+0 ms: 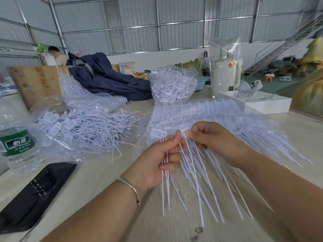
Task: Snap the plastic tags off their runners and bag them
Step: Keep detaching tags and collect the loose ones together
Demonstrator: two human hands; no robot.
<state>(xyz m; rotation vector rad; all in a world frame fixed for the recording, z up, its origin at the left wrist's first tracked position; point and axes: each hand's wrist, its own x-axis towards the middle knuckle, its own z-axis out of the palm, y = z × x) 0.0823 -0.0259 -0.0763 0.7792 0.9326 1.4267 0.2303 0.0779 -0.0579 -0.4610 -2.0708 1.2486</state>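
**Hands snapping white plastic tags from a runner, with many more to go**

The right hand (208, 138) has its thumb and fingertips narrowed to a pinch on the flat head of one thin white plastic tag (183, 130). The left hand (157, 163) has its fingers curled round a small bundle of loose white tag tails (165, 180), thumb pressed on top. A silver bangle (131, 187) circles the left wrist.

Under the hands lies a fan of long white tags on comb-like runners (201, 109), resting on clear plastic near the middle of the worktop and spreading toward its right edge. These look unsnapped.

To the left, an open clear plastic bag (83, 126) holds a loose heap of separated tags. Toward the far edge stands a fuller clear bag of tags (173, 86). Judging by these, a good share is done, yet much remains.

The pale wood-grain worktop (97, 180) also carries a green-labelled water bottle (16, 144) at its left edge, a black flat pouch (35, 194) toward the near left corner, a dark blue garment (108, 77) and a white tray (262, 103) farther back.

The room is a large shed with corrugated metal walls (132, 23), a staircase at right, and another person seated far left.
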